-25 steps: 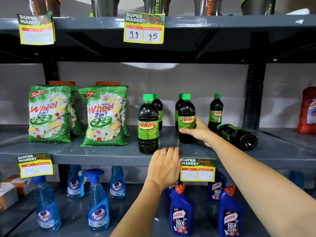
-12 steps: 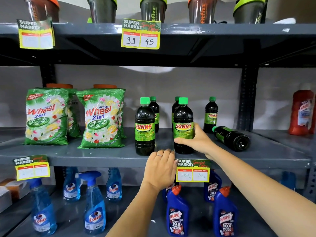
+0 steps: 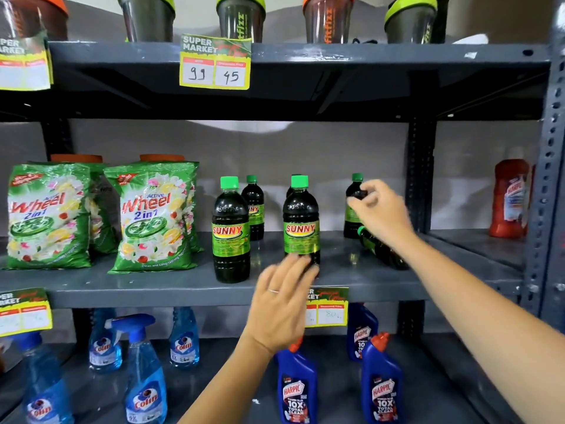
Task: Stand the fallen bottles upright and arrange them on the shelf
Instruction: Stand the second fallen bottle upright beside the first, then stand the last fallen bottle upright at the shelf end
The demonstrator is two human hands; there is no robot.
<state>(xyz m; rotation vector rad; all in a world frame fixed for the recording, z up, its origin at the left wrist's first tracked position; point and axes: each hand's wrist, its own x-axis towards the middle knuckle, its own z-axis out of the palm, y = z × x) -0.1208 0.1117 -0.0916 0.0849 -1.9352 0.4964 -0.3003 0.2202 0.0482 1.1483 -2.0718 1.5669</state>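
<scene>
Presently, middle shelf [image 3: 153,286], grey metal, carrying the dark green-capped bottles.

Right hand [image 3: 380,211]: arm stretched forward from lower right, hand raised at the shoulder of the rear right bottle [image 3: 354,206], fingers curled in a narrow pinch; blurred, so whether it grips the bottle cannot be told.

Left hand [image 3: 282,301]: arm rising from the bottom edge, palm away from the camera, fingers spread and pointing up, tips over the base of the front right bottle [image 3: 301,221]; ring on one finger; holding nothing visible, contact with the bottle uncertain through blur.

Fallen bottle [image 3: 377,247]: lying on its side on the shelf, cap toward the rear, just below the right wrist, which covers much of it.

Front left bottle [image 3: 230,229]: upright, label reading SUNNY, near the shelf's front edge. Two more upright bottles behind the front pair, partly hidden.

Detergent bags [image 3: 153,215]: standing at the left of the same shelf.

Price tag [image 3: 331,307]: on the shelf lip, left part hidden by the left hand
</scene>
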